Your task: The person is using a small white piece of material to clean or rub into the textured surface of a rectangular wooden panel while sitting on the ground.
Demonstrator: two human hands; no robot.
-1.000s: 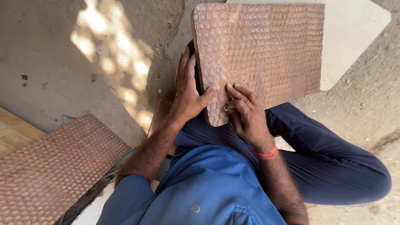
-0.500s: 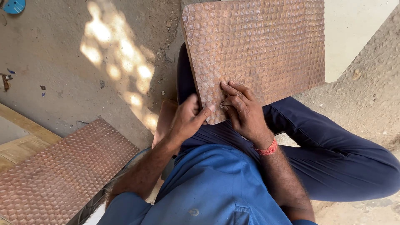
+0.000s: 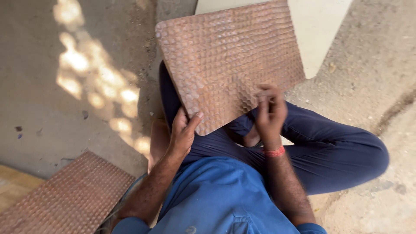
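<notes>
A person sits cross-legged on a dusty floor (image 3: 65, 130) with a dimpled copper sheet (image 3: 225, 65) tilted up over the lap. The left hand (image 3: 182, 134) grips the sheet's near corner – thumb on the hammered face, fingers behind the edge. The right hand (image 3: 269, 113) rests against the sheet's lower right part with fingers curled inward; it is blurred, so whether it pinches the sheet or something small I cannot tell. A red band (image 3: 274, 151) circles the right wrist. The sheet lies above dark blue trousers (image 3: 338, 147), and a blue shirt (image 3: 216, 199) fills the bottom. A second dimpled sheet (image 3: 65, 199) lies flat on the floor at lower left, well apart – beside a wooden board (image 3: 13, 184)
</notes>
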